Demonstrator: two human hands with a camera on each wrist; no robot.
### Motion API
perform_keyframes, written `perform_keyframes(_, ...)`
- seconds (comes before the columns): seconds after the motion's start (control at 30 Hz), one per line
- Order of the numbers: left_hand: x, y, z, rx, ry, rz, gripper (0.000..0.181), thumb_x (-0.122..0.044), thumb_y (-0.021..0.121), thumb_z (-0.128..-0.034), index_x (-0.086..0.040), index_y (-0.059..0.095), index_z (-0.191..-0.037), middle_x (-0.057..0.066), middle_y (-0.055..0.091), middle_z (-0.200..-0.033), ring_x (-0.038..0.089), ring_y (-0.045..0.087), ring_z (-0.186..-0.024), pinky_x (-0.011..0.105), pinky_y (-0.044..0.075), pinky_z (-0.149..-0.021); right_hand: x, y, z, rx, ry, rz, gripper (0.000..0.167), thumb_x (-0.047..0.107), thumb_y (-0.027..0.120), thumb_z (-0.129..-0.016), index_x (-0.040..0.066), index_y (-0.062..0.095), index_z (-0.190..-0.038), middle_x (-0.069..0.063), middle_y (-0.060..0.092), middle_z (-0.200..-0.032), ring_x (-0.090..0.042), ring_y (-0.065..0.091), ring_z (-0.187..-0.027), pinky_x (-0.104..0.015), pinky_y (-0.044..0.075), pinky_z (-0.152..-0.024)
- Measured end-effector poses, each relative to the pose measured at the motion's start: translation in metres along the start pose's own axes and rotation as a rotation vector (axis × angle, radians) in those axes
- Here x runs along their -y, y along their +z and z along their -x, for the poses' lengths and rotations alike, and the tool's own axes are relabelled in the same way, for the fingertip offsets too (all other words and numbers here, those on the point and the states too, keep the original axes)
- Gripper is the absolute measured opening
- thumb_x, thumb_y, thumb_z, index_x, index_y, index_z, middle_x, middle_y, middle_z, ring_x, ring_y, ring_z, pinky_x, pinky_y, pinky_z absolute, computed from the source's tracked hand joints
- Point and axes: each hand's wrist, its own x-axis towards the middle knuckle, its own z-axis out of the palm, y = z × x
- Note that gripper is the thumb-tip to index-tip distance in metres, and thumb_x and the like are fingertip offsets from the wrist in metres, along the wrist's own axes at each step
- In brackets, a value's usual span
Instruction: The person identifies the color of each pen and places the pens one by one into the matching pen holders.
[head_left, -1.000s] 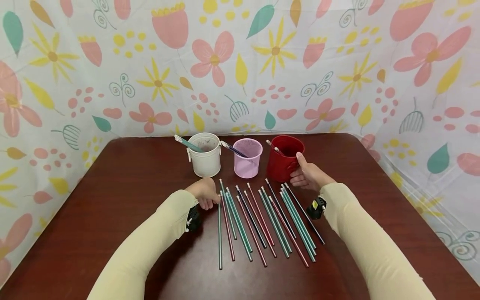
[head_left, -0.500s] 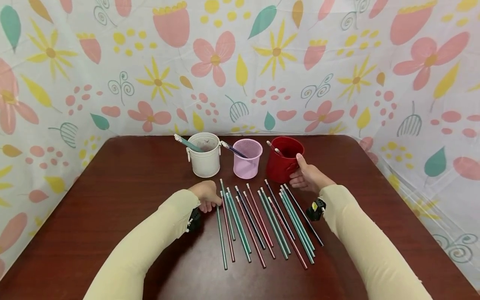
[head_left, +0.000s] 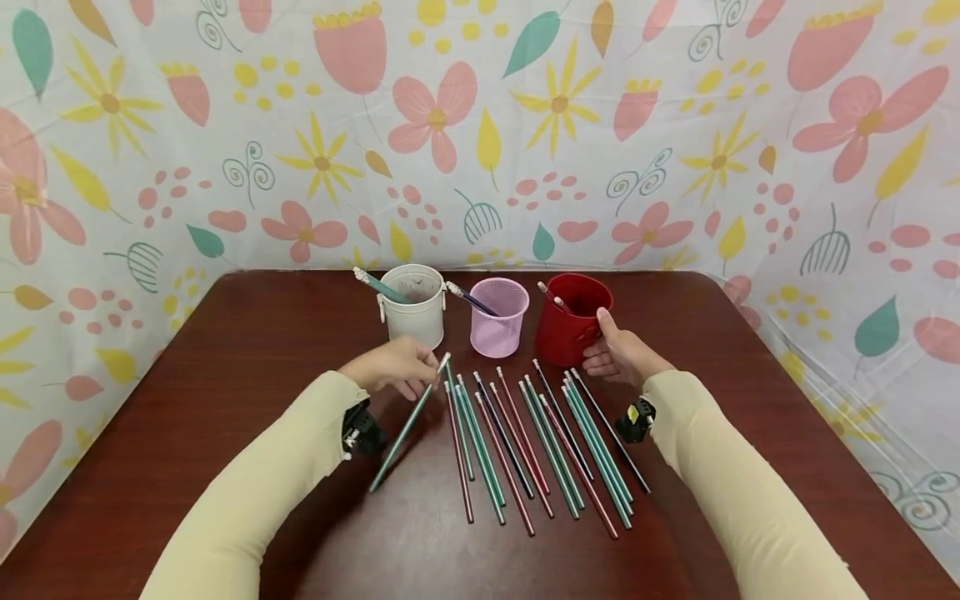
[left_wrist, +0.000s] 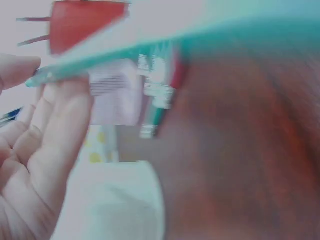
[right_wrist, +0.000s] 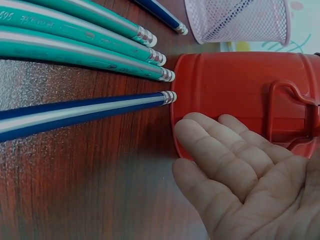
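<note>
My left hand [head_left: 397,365] pinches a green pencil [head_left: 402,437] close to its white eraser end. The pencil slants down and left; in the left wrist view it is a blurred green streak [left_wrist: 110,59] between thumb and fingers. Over at the red bucket [head_left: 557,337] is my right hand [head_left: 621,350], thumb at the rim and relaxed fingers along the side. The right wrist view has these fingers [right_wrist: 220,160] against the bucket's wall, beside its wire handle [right_wrist: 274,105]. Two reddish pencils [head_left: 558,304] lean inside the bucket.
A white bucket [head_left: 412,329] with green pencils and a pink mesh cup [head_left: 495,337] with dark blue pencils stand left of the red one. Several green, red and blue pencils [head_left: 517,446] lie side by side on the brown table [head_left: 300,333]. A flowered cloth [head_left: 480,150] hangs behind.
The left hand has picked up the leftmost green pencil and moved it up and left, its lower end swinging left. The right hand has stayed at the red bucket.
</note>
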Motion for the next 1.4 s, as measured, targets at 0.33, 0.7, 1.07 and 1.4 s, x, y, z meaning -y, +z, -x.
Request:
perform_keyframes(0.33, -0.020, -0.027, 0.015, -0.182, 0.187, 0.305, 0.010, 0.006, 0.063, -0.0821, 0.002, 0.059, -0.090, -0.001, 0.063, -0.077, 0.010, 0.062, -0.069, 0.030, 0.056, -0.066, -0.002, 0.000, -0.001, 0.002, -0.001, 0.002, 0.093, 0.062, 0.009, -0.097, -0.018, 0.041, -0.131, -0.034, 0.052, -0.127, -0.040, 0.056, -0.115, -0.055, 0.033, -0.105)
perform_keyframes(0.7, -0.028, -0.039, 0.038, -0.648, 0.658, 0.742, 0.028, 0.020, 0.057, -0.0819, -0.008, 0.059, -0.078, 0.001, 0.067, -0.073, 0.011, 0.067, -0.070, 0.026, 0.056, -0.069, -0.004, -0.001, 0.001, 0.000, -0.008, 0.016, 0.093, 0.063, 0.009, -0.097, -0.019, 0.042, -0.128, -0.033, 0.055, -0.123, -0.040, 0.058, -0.112, -0.055, 0.034, -0.104)
perform_keyframes(1.07, -0.061, -0.057, 0.057, -0.891, 0.758, 0.800, 0.025, 0.017, 0.060, -0.0829, -0.007, 0.055, -0.078, 0.002, 0.063, -0.072, 0.012, 0.065, -0.065, 0.025, 0.056, -0.061, -0.002, 0.000, 0.002, 0.008, -0.015, -0.002, 0.094, 0.063, 0.009, -0.096, -0.019, 0.042, -0.127, -0.034, 0.055, -0.122, -0.040, 0.058, -0.111, -0.056, 0.034, -0.104)
perform_keyframes(1.4, -0.074, -0.078, 0.059, -0.943, 0.698, 0.758, 0.022, 0.014, 0.063, -0.0823, -0.005, 0.054, -0.078, 0.001, 0.058, -0.069, 0.010, 0.063, -0.063, 0.022, 0.055, -0.060, 0.000, 0.000, 0.002, 0.003, -0.010, -0.007, 0.094, 0.063, 0.009, -0.096, -0.019, 0.043, -0.127, -0.033, 0.055, -0.122, -0.040, 0.058, -0.111, -0.056, 0.034, -0.104)
